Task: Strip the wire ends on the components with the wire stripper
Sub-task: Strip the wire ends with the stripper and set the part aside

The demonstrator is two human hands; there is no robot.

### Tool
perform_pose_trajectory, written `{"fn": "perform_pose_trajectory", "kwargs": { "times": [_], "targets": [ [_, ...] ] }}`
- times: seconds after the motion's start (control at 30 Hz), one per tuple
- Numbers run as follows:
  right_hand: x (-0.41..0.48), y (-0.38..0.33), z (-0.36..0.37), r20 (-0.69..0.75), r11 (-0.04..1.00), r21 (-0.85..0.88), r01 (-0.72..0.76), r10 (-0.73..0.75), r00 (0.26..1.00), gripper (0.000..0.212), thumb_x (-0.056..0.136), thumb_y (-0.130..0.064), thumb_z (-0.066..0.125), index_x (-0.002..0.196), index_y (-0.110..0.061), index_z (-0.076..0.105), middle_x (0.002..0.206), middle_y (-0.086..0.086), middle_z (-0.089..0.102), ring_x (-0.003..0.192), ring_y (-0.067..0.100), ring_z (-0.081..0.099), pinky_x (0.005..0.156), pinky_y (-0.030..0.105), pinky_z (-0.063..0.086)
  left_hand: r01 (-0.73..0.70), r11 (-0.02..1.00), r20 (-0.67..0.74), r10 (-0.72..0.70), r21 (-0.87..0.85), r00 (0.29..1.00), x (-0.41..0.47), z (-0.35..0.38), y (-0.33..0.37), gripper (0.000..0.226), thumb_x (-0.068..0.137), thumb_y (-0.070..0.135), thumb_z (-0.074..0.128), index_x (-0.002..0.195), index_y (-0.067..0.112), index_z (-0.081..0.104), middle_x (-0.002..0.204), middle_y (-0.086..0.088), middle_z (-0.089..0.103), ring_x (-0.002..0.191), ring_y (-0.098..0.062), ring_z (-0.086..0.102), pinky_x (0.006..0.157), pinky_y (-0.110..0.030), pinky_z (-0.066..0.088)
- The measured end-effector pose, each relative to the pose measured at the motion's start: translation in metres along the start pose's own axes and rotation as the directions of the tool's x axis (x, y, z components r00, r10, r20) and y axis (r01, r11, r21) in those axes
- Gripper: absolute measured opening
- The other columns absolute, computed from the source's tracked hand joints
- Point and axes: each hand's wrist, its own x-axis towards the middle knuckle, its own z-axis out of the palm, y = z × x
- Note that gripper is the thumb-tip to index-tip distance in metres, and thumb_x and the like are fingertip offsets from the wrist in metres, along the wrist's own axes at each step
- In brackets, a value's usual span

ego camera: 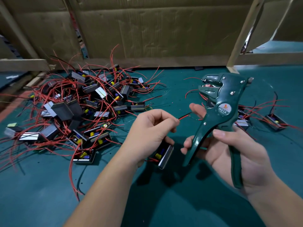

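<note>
Gripping wire stripper, component case holding yellow part

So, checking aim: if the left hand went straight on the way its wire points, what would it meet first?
Likely a finger of the right hand, beside the wire stripper; depth is unclear.

LEGIBLE MARKINGS

One marking is readable. The round silver-grey label on the pivot of the dark green metal wire stripper reads "W01A", under a small orange emblem. It sits just above the thumb of the right hand. The smaller line beneath is too blurred to read.
</note>
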Motion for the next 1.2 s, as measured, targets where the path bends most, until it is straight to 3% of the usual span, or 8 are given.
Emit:
{"fn": "perform_pose_trajectory", "kwargs": {
  "times": [0.1, 0.23, 0.33, 0.57, 0.7, 0.9, 1.0, 1.2],
  "targets": [
    [0.001, -0.007, -0.001, -0.018, 0.999, -0.021, 0.045, -0.045, 0.999, 0.067, 0.065, -0.014, 0.059, 0.13, -0.003, 0.052, 0.106, 0.016, 0.067, 0.071, 0.036, 0.063, 0.069, 0.052, 0.054, -0.016, 1.0, -0.103, 0.013, -0.024, 0.995, 0.003, -0.006, 0.001, 0.021, 0.086, 0.01, 0.058, 0.066, 0.017, 0.061, 0.056, 0.004, 0.061, 0.033, -0.008, 0.043, 0.037, -0.013, 0.034],
    [0.002, -0.013, -0.002, 0.039, 0.999, -0.012, 0.037, -0.036, 0.999, 0.086, 0.057, -0.023, 0.08, 0.132, 0.0, 0.047, 0.139, 0.009, 0.052, 0.073, 0.034, 0.064, 0.071, 0.051, 0.055, -0.109, 0.993, -0.141, 0.103, -0.039, 0.985, 0.006, -0.016, 0.0, 0.017, 0.087, 0.015, 0.064, 0.07, 0.018, 0.065, 0.063, 0.007, 0.062, 0.037, -0.01, 0.047, 0.042, -0.015, 0.039],
    [0.0, -0.007, 0.0, 0.098, 1.0, 0.004, -0.028, 0.027, 0.995, 0.087, 0.054, -0.025, 0.085, 0.128, 0.003, 0.05, 0.136, 0.016, 0.053, 0.072, 0.039, 0.063, 0.069, 0.055, 0.053, -0.133, 0.991, -0.07, 0.13, -0.035, 0.989, 0.005, -0.011, -0.004, 0.014, 0.083, 0.012, 0.069, 0.07, 0.016, 0.067, 0.061, 0.007, 0.062, 0.045, -0.009, 0.053, 0.049, -0.019, 0.047],
    [-0.002, 0.002, 0.003, 0.123, 0.992, -0.062, -0.114, 0.121, 0.985, 0.07, 0.059, -0.019, 0.085, 0.123, -0.005, 0.061, 0.094, 0.028, 0.064, 0.073, 0.041, 0.062, 0.073, 0.058, 0.05, -0.167, 0.983, 0.023, 0.166, 0.072, 0.986, 0.004, -0.008, -0.01, 0.009, 0.082, 0.015, 0.073, 0.074, 0.013, 0.071, 0.067, -0.004, 0.065, 0.05, -0.013, 0.06, 0.053, -0.023, 0.049],
    [0.0, 0.002, 0.001, 0.101, 0.993, -0.067, -0.096, 0.102, 0.99, 0.063, 0.062, -0.01, 0.078, 0.123, -0.007, 0.061, 0.1, 0.027, 0.064, 0.072, 0.041, 0.063, 0.072, 0.059, 0.051, -0.18, 0.981, -0.01, 0.181, 0.075, 0.983, 0.005, -0.004, -0.012, 0.012, 0.084, 0.022, 0.071, 0.075, 0.015, 0.068, 0.071, 0.006, 0.065, 0.057, -0.01, 0.062, 0.067, -0.041, 0.057],
    [-0.002, 0.002, -0.003, 0.097, 0.992, -0.08, -0.1, 0.107, 0.99, 0.058, 0.063, -0.009, 0.073, 0.12, -0.007, 0.063, 0.1, 0.026, 0.065, 0.072, 0.04, 0.063, 0.072, 0.058, 0.051, -0.225, 0.974, -0.147, 0.222, -0.006, 0.964, 0.006, 0.003, -0.013, 0.014, 0.093, 0.019, 0.06, 0.079, 0.017, 0.057, 0.069, 0.007, 0.062, 0.043, -0.01, 0.047, 0.044, -0.018, 0.04],
    [-0.006, 0.001, -0.002, 0.147, 0.991, -0.083, -0.101, 0.113, 0.983, 0.066, 0.059, -0.016, 0.084, 0.12, -0.006, 0.062, 0.126, 0.019, 0.06, 0.073, 0.042, 0.062, 0.071, 0.059, 0.05, -0.252, 0.957, -0.25, 0.212, -0.142, 0.945, 0.009, -0.005, -0.009, 0.016, 0.096, 0.013, 0.053, 0.08, 0.013, 0.053, 0.061, 0.006, 0.06, 0.042, -0.007, 0.038, 0.04, -0.015, 0.032],
    [-0.002, -0.009, -0.002, 0.247, 0.988, -0.021, -0.151, 0.152, 0.957, 0.079, 0.063, -0.024, 0.081, 0.133, -0.003, 0.051, 0.133, 0.022, 0.052, 0.076, 0.039, 0.062, 0.072, 0.054, 0.051, -0.275, 0.947, -0.171, 0.247, -0.164, 0.954, 0.008, -0.017, -0.003, 0.016, 0.091, 0.017, 0.06, 0.076, 0.019, 0.059, 0.053, 0.005, 0.056, 0.046, -0.004, 0.041, 0.041, -0.013, 0.029]
  ]
}}
